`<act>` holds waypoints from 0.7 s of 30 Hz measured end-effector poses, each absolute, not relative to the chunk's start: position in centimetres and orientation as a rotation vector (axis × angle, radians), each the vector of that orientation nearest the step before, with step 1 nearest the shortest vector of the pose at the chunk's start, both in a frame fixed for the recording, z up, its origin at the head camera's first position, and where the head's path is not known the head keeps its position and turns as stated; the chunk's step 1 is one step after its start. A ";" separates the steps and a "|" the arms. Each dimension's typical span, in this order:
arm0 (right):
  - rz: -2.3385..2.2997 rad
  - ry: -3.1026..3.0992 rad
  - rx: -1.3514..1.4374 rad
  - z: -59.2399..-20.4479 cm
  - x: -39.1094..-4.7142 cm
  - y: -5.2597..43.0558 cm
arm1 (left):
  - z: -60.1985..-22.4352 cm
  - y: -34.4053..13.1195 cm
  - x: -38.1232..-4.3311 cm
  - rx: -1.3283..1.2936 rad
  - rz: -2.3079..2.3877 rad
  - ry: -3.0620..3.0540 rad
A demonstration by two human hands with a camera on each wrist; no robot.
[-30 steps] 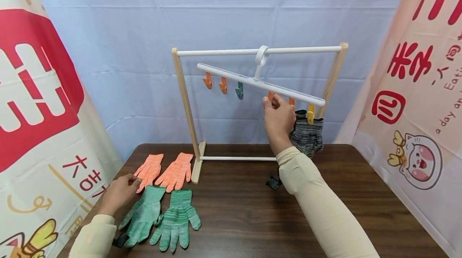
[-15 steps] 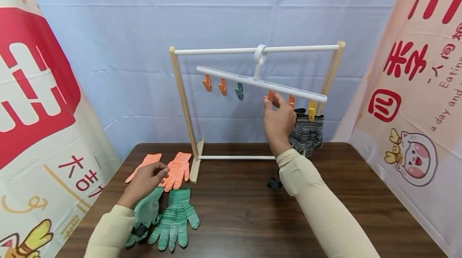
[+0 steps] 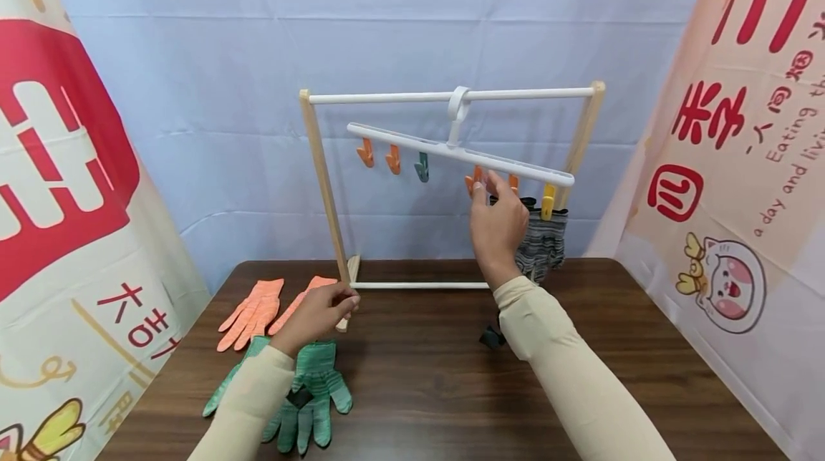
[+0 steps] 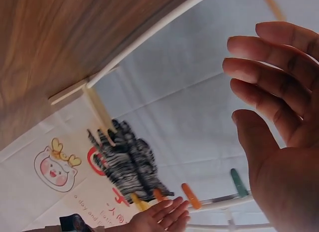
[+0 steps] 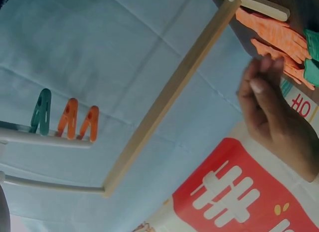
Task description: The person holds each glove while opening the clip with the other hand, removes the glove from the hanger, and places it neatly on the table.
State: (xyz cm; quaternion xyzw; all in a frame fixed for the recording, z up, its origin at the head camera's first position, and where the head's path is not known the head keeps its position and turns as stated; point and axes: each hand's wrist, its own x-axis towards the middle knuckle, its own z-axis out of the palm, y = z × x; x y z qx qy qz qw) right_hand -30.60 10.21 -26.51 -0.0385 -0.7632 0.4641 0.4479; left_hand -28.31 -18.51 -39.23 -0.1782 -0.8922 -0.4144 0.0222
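Observation:
My right hand (image 3: 498, 225) is raised at the white hanger (image 3: 457, 153), fingertips right at an orange clothespin (image 3: 475, 179). In the left wrist view that hand's fingers look extended, beside the orange clothespin (image 4: 191, 196) rather than round it. A grey-black striped knit glove pair (image 3: 541, 246) hangs at the hanger's lower right end, under a yellow clothespin (image 3: 548, 202) and another orange clothespin (image 3: 513, 182). My left hand (image 3: 322, 314) hovers over the gloves on the table, fingers loosely bent and holding nothing; the left wrist view shows its bare palm and spread fingers.
Two orange gloves (image 3: 253, 311) and green gloves (image 3: 316, 389) lie on the brown table (image 3: 425, 382), partly behind my left arm. A wood-and-white rack (image 3: 322, 175) carries the tilted hanger. Two orange clothespins (image 3: 393, 159) and a green clothespin (image 3: 422, 167) hang unused at left.
My left hand has moved right and forward from the orange gloves' left side towards the rack's foot. My right hand has eased off the orange clothespin it was pinching, staying close by.

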 end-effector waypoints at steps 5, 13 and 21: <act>1.138 -1.858 -0.068 -26.6 -30.2 10.5 | -38.8 -16.2 -29.1 -0.610 -1.251 -2.737; 1.113 -1.812 -0.060 -26.6 -29.8 11.3 | -37.5 -13.6 -29.4 -0.650 -1.210 -2.723; 1.078 -1.795 -0.105 -26.7 -29.7 12.4 | -36.9 -11.9 -30.0 -0.692 -1.211 -2.709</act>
